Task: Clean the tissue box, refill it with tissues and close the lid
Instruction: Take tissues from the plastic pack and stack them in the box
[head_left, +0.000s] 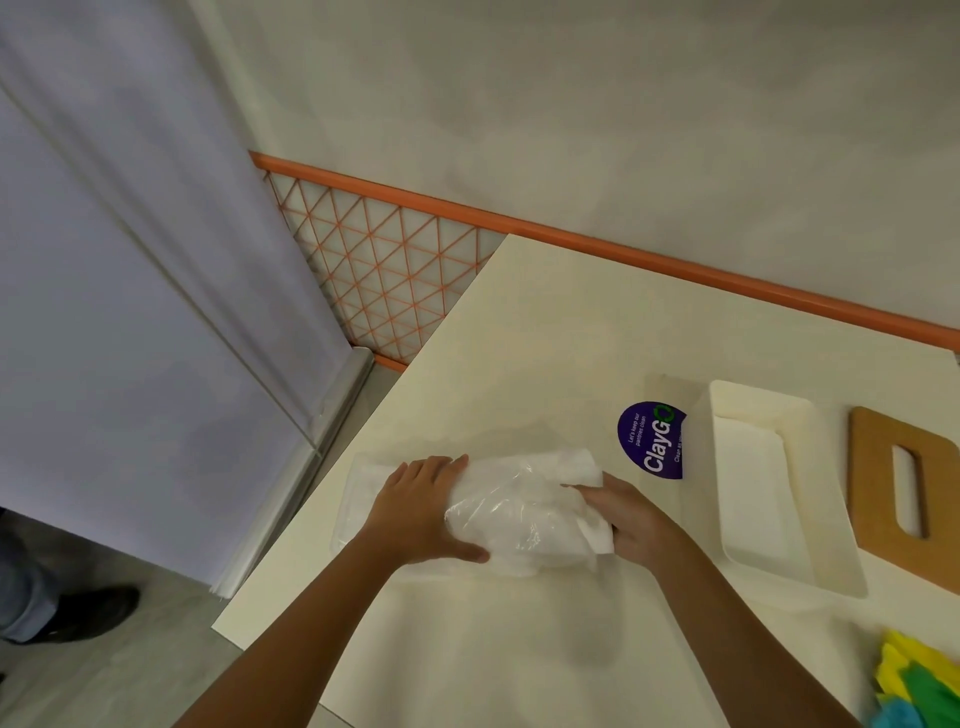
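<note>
A pack of white tissues (519, 514) in clear plastic wrap lies on the cream table (571, 322). My left hand (421, 509) presses on the pack's left part, fingers spread over the wrap. My right hand (623, 514) grips the tissues at the pack's right end, where loose white sheets stick out. To the right stands the open white tissue box (769, 488), with a white inner bottom showing. Its brown wooden lid (904, 483), with a long slot, lies flat to the right of the box.
A purple ClayGo sticker (652, 441) is on the table between the pack and the box. Yellow, green and blue cloths (919, 680) lie at the bottom right corner. An orange rail (623, 249) runs along the wall. A person's shoe (93, 608) stands on the floor at left.
</note>
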